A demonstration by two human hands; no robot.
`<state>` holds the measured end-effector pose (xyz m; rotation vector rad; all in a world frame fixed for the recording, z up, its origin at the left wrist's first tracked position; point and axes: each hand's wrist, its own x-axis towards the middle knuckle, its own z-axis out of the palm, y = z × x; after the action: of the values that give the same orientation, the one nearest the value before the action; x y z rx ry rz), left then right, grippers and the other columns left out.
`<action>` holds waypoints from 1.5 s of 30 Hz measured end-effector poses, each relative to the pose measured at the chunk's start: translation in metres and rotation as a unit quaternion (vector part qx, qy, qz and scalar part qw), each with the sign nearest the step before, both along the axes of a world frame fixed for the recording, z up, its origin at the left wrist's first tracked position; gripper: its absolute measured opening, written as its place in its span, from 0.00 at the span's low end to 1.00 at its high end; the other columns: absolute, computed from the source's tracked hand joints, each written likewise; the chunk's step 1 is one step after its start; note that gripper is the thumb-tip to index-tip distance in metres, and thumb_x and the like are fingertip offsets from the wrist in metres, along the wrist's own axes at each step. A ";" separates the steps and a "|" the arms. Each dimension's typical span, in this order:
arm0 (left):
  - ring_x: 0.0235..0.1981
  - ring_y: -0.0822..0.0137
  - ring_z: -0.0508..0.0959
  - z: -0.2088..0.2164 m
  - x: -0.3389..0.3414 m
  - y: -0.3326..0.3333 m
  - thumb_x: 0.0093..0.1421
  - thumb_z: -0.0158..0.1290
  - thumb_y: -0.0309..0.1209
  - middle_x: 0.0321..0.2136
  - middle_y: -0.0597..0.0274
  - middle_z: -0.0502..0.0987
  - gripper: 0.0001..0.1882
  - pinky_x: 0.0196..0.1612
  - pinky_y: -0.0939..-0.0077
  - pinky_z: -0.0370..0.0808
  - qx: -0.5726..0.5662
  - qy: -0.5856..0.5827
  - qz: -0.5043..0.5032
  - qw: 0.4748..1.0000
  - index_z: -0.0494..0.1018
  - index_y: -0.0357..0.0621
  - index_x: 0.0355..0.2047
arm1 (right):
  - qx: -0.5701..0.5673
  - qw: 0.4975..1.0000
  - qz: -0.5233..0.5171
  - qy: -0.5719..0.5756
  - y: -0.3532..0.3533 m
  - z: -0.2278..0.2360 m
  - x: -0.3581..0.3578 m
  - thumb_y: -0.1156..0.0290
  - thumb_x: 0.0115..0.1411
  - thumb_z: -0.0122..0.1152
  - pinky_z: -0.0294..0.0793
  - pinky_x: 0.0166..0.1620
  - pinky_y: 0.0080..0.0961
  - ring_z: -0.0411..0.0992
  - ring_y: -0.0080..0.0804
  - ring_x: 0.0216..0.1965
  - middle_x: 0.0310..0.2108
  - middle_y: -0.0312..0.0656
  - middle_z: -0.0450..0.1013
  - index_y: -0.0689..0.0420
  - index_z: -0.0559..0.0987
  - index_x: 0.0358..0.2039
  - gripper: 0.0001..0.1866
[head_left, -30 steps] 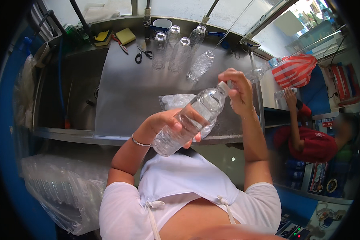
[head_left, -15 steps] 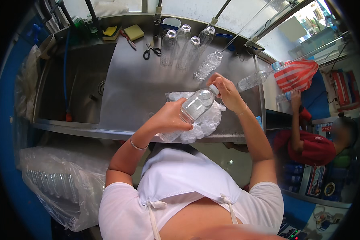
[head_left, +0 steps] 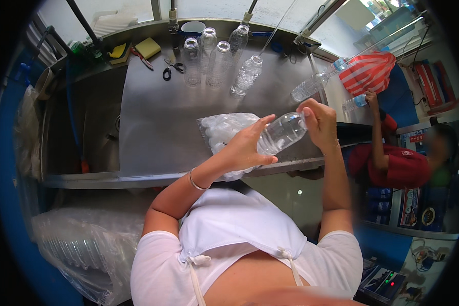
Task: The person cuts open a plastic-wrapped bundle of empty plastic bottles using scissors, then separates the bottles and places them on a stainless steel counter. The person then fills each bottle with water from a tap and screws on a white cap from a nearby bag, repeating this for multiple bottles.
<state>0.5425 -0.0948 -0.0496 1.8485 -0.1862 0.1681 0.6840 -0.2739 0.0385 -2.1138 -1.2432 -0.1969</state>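
Head view — left grip (head_left: 246, 146) and right grip (head_left: 321, 123) clasp a bottle (head_left: 285, 131), partly hiding a bag (head_left: 220, 128) — scissors (head_left: 171, 67) beyond.

Single view: head-worn fisheye, looking steeply down at left hand (head_left: 246, 146), right hand (head_left: 321, 124), counter (head_left: 155, 115); both hands near, window (head_left: 214, 10) farther off.

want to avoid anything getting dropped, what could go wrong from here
The held bottle is tilted between the left hand at its lower part and the right hand at its neck end; it might slip if either grip loosens. The clear bag of white pieces lies at the counter's front edge, so a bump could knock it off. The four upright bottles stand close together; one knock might topple several.
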 end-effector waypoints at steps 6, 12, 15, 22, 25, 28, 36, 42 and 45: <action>0.62 0.48 0.65 -0.026 0.011 0.030 0.55 0.64 0.43 0.58 0.43 0.66 0.37 0.62 0.58 0.64 0.112 -0.007 0.097 0.989 0.66 0.42 0.61 | -0.081 0.931 -0.291 -0.205 -0.079 -0.009 0.076 0.56 0.66 0.52 0.72 0.32 0.47 0.75 0.57 0.27 0.22 0.56 0.74 0.57 0.79 0.29 0.18; 0.59 0.44 0.66 -0.063 -0.002 0.053 0.54 0.62 0.36 0.57 0.43 0.67 0.27 0.61 0.55 0.66 0.243 0.124 0.204 0.940 0.73 0.40 0.54 | -0.196 0.854 -0.429 -0.219 -0.146 -0.073 0.185 0.48 0.67 0.48 0.74 0.35 0.52 0.76 0.59 0.31 0.25 0.57 0.76 0.55 0.77 0.34 0.22; 0.57 0.46 0.67 -0.072 -0.004 0.053 0.55 0.62 0.35 0.56 0.45 0.67 0.25 0.59 0.57 0.67 0.249 0.142 0.214 0.934 0.74 0.42 0.53 | -0.264 0.830 -0.467 -0.153 -0.163 -0.084 0.215 0.44 0.67 0.45 0.75 0.38 0.53 0.77 0.59 0.35 0.30 0.58 0.77 0.54 0.77 0.42 0.25; 0.57 0.46 0.68 -0.089 0.016 0.059 0.54 0.62 0.34 0.53 0.45 0.70 0.27 0.59 0.58 0.68 0.165 0.085 0.213 0.959 0.72 0.40 0.53 | -0.054 0.928 -0.285 -0.234 -0.055 -0.080 0.101 0.66 0.56 0.67 0.73 0.41 0.45 0.72 0.50 0.40 0.39 0.52 0.70 0.53 0.75 0.50 0.21; 0.57 0.45 0.68 -0.096 0.060 0.062 0.53 0.63 0.34 0.53 0.43 0.70 0.34 0.59 0.58 0.67 0.107 0.049 0.234 0.965 0.66 0.37 0.58 | -0.078 0.981 0.113 0.137 0.012 -0.122 0.000 0.77 0.51 0.65 0.74 0.40 0.40 0.74 0.50 0.34 0.29 0.46 0.72 0.56 0.80 0.31 0.06; 0.55 0.42 0.69 -0.103 0.103 0.058 0.51 0.65 0.32 0.52 0.39 0.69 0.43 0.58 0.58 0.68 0.104 -0.031 0.271 0.956 0.57 0.36 0.63 | -0.277 0.947 0.160 -0.013 0.038 -0.153 -0.053 0.72 0.51 0.64 0.70 0.43 0.38 0.72 0.44 0.41 0.34 0.46 0.71 0.57 0.81 0.29 0.04; 0.54 0.39 0.71 -0.105 0.164 0.045 0.47 0.70 0.34 0.54 0.35 0.68 0.50 0.56 0.57 0.70 0.126 -0.101 0.352 0.922 0.52 0.32 0.63 | -0.200 0.956 0.174 0.128 0.026 -0.151 -0.052 0.75 0.55 0.60 0.71 0.42 0.36 0.72 0.42 0.39 0.35 0.45 0.71 0.59 0.78 0.32 0.04; 0.51 0.38 0.75 -0.086 0.158 0.059 0.49 0.68 0.36 0.50 0.30 0.71 0.44 0.53 0.57 0.72 0.139 0.017 0.295 0.945 0.56 0.29 0.58 | -0.002 0.861 0.080 0.502 0.018 -0.130 -0.005 0.77 0.62 0.55 0.77 0.39 0.25 0.76 0.29 0.36 0.35 0.44 0.75 0.62 0.74 0.39 0.05; 0.50 0.38 0.75 -0.076 0.146 0.068 0.49 0.67 0.36 0.48 0.29 0.72 0.45 0.53 0.57 0.73 0.154 0.073 0.247 0.954 0.56 0.26 0.59 | 0.135 0.803 0.024 0.581 0.035 -0.141 0.042 0.77 0.65 0.53 0.78 0.39 0.23 0.75 0.26 0.33 0.39 0.43 0.75 0.61 0.70 0.45 0.08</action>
<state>0.6881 -0.0271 -0.1257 2.1813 0.3805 0.3632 0.7262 -0.2384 -0.1022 -1.4444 -0.4480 0.8019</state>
